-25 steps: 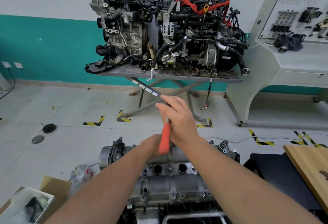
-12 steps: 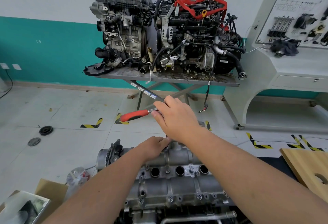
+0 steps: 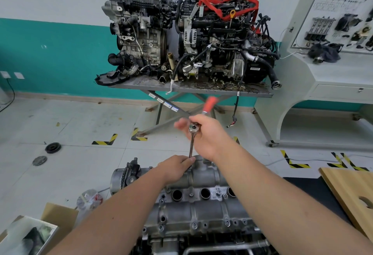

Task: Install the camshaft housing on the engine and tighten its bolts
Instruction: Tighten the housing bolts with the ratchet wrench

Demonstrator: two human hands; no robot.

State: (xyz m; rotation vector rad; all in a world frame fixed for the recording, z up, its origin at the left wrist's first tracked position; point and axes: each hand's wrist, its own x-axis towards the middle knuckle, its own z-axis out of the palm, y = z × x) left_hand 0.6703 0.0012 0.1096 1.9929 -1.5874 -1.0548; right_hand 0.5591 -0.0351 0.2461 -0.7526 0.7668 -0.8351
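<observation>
— Where is the housing?

— The camshaft housing (image 3: pixel 193 204) sits on top of the engine (image 3: pixel 201 240) at the bottom middle of the view, grey metal with a row of round holes along its top and small bolts (image 3: pixel 227 223) along its near edge.

— And the hands?

— The right hand (image 3: pixel 210 135) is raised above the far end of the housing, fingers curled around the head of a ratchet (image 3: pixel 194 128). Its red handle (image 3: pixel 210 104) sticks out past the fingers, away from the person, and is blurred. A thin metal extension bar (image 3: pixel 191 145) runs from the head down to the far edge of the housing.

— The left one?

— The left hand (image 3: pixel 177 169) rests on the far end of the housing, with its fingers curled round the bottom of the bar. The tip of the bar is hidden behind them.

— What else is around?

— Two other engines (image 3: pixel 181 36) stand on a metal table (image 3: pixel 189 88) against a teal and white wall. A display panel (image 3: pixel 339 12) with parts is at the right. A wooden board (image 3: pixel 351 192) lies at the right edge, a cardboard box (image 3: pixel 50 220) at the lower left, and two dark discs (image 3: pixel 52 147) lie on the floor at the left.
</observation>
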